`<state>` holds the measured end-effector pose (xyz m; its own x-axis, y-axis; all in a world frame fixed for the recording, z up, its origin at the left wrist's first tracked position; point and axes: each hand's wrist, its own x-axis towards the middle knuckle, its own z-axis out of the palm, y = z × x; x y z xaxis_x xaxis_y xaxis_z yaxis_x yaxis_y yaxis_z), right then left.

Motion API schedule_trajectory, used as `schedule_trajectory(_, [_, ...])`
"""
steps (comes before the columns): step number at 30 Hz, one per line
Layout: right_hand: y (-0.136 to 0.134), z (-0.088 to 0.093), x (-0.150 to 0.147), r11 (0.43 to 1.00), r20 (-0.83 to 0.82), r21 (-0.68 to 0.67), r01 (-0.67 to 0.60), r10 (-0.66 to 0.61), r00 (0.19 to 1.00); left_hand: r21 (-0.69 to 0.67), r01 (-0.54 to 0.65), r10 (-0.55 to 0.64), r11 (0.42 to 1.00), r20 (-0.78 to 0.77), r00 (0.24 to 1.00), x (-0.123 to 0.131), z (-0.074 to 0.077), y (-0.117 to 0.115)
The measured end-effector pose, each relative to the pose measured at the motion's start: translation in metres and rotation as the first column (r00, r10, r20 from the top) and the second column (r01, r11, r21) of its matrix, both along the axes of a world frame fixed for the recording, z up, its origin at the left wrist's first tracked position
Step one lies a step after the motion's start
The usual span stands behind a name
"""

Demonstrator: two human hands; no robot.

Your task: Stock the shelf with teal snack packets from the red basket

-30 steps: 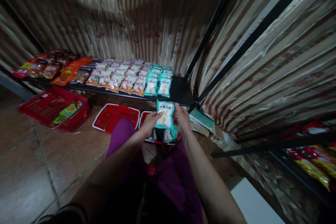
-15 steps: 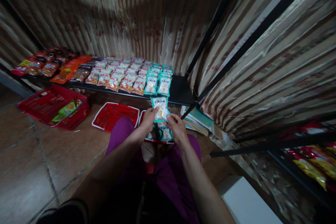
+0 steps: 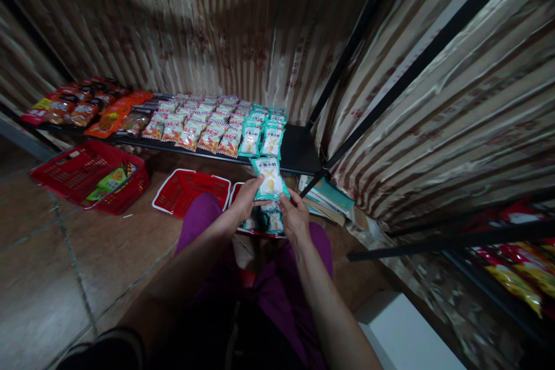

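Note:
A teal-and-white snack bag [image 3: 269, 178] is held up in front of the shelf edge. My left hand [image 3: 246, 196] is closed on its left side, thumb on the front. At its lower right corner, the fingers of my right hand [image 3: 295, 211] pinch the bag. Below it, between my knees, more teal snack bags [image 3: 274, 222] lie in a red basket, partly hidden by my hands. Just beyond, matching teal bags [image 3: 272, 140] stand in rows on the black shelf [image 3: 300, 149], beside rows of white-and-orange snack bags [image 3: 187, 130].
Orange and red food packets [image 3: 113, 115] fill the shelf's left end. Two more red baskets [image 3: 191, 192] sit on the tiled floor, the far left one holding green packets [image 3: 106, 184]. Black shelf posts [image 3: 342, 69] and a striped curtain [image 3: 243, 23] stand behind. A white box [image 3: 407, 335] is at lower right.
The held snack bag has tilted and shifted slightly to the right. My right hand has moved a little right and down, still gripping its lower corner.

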<state>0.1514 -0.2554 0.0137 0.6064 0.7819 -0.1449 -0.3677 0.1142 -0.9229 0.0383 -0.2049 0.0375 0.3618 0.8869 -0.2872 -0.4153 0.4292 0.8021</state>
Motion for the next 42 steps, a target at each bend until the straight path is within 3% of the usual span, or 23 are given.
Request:
schedule_trajectory(2, [0.002,-0.001,0.0,0.997,0.005,0.025,0.068,-0.068,0.998,-0.043,0.108,-0.11,0.993,-0.049,0.993,-0.003,-0.001,-0.006])
schedule_trajectory(4, [0.004,-0.003,0.0,0.994,0.013,0.037,0.103,-0.103,0.995,-0.069,0.128,-0.136,0.989,-0.112,0.984,-0.004,-0.004,-0.011])
schedule_trajectory(9, [0.001,-0.005,-0.001,0.993,0.003,0.021,0.115,-0.115,0.993,0.0,0.035,-0.034,0.999,-0.222,0.975,0.001,-0.012,-0.014])
schedule_trajectory(14, [-0.001,-0.006,0.0,0.99,-0.036,-0.002,0.139,-0.139,0.99,0.066,0.025,-0.008,0.998,-0.236,0.972,0.002,-0.015,-0.014])
schedule_trajectory(19, [-0.003,0.0,0.008,0.991,-0.079,0.007,0.133,-0.132,0.988,0.106,0.223,-0.205,0.969,-0.156,0.966,-0.012,-0.013,-0.004])
schedule_trajectory(21, [-0.006,0.003,0.01,0.996,-0.066,0.006,0.088,-0.087,0.994,0.146,0.133,-0.117,0.98,-0.109,0.987,-0.018,-0.006,0.01])
schedule_trajectory(23, [-0.01,0.006,0.011,1.0,-0.074,0.005,0.022,-0.022,0.997,0.217,-0.058,0.079,0.974,-0.092,0.993,-0.021,0.005,0.028])
schedule_trajectory(25, [-0.013,0.006,0.009,0.999,-0.095,0.009,-0.035,0.036,0.995,0.332,-0.232,0.303,0.914,-0.179,0.936,-0.022,0.018,0.046])
schedule_trajectory(26, [-0.014,0.005,0.009,0.998,-0.1,0.009,-0.058,0.059,0.993,0.406,-0.223,0.333,0.886,-0.221,0.917,-0.022,0.024,0.053])
schedule_trajectory(28, [-0.017,0.002,0.008,0.995,-0.096,-0.003,-0.105,0.104,0.99,0.487,-0.024,0.207,0.873,-0.326,0.922,-0.021,0.035,0.064])
schedule_trajectory(31, [-0.019,-0.001,0.009,0.987,-0.068,-0.026,-0.156,0.154,0.986,0.433,0.182,0.025,0.883,-0.43,0.902,-0.017,0.044,0.069])
schedule_trajectory(36, [-0.024,-0.004,0.014,0.983,-0.026,-0.051,-0.175,0.174,0.984,0.373,0.157,0.025,0.914,-0.44,0.898,-0.011,0.043,0.068])
schedule_trajectory(42, [-0.021,-0.006,0.011,0.998,-0.028,-0.046,0.033,-0.035,0.999,0.411,-0.008,0.209,0.911,-0.447,0.87,-0.004,0.028,0.068])
